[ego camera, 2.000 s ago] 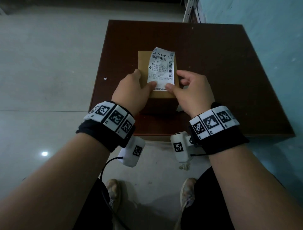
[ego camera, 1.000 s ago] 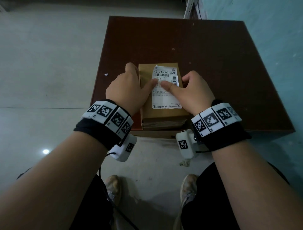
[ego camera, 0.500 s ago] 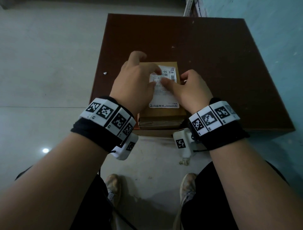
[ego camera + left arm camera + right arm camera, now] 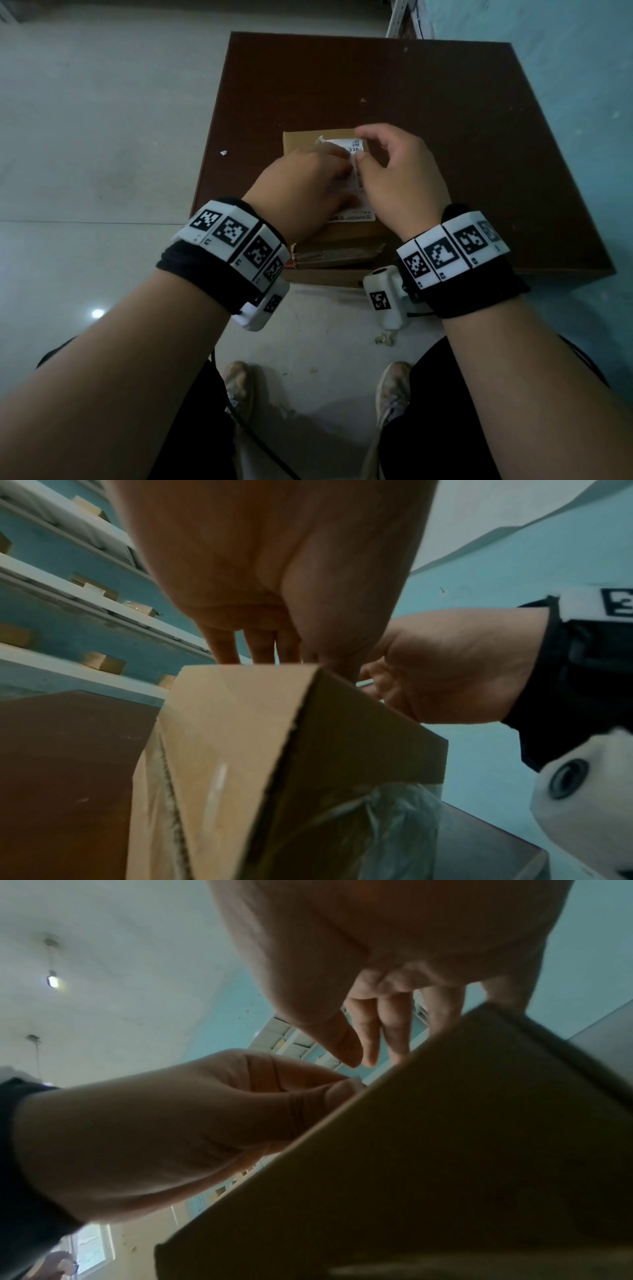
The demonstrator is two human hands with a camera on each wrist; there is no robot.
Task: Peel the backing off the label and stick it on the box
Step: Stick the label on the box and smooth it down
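Note:
A brown cardboard box (image 4: 298,145) stands at the near edge of the dark brown table (image 4: 445,120). The white printed label (image 4: 354,146) lies flat on the box's top, its near edge (image 4: 356,216) showing between my wrists. My left hand (image 4: 308,181) lies over the label's left part, and in the left wrist view its straight fingers (image 4: 260,647) press down onto the box (image 4: 260,737). My right hand (image 4: 397,171) hovers over the label's right part, fingers loosely bent and the thumb tip touching the paper. The label's middle is hidden under both hands.
A blue wall (image 4: 565,68) runs along the table's right side. Shelves holding small boxes (image 4: 85,588) stand behind the table. Crumpled clear plastic (image 4: 377,818) lies beside the box. A white scrap (image 4: 223,152) lies on the grey floor left of the table.
The label was held upright over the box, then laid flat on its top. Both hands have since slid along it toward the far end.

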